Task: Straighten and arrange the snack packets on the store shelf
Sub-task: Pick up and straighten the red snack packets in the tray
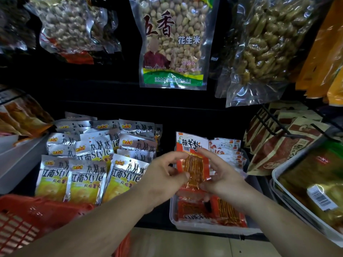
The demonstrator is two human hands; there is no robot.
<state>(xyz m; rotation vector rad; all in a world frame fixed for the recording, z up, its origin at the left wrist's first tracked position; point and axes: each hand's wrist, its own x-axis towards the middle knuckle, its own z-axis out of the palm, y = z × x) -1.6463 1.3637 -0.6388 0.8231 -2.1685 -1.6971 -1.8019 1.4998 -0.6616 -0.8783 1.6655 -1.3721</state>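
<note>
Left hand [165,175] and right hand [222,177] each pinch one red packet [194,164] by a side edge, fingers curled; it is held upright over the tray [213,230] at the shelf [161,219] front, right of centre. Loose packets [209,210] in the tray front lie flat and skewed. Silver packets [87,164] at the left overlap unevenly. Judged: early, most arranging left

We see a shiny see-through plastic peanut bag [173,41], silver foil chip packets [87,180] (very shiny), and a red plastic basket [27,217].
</note>
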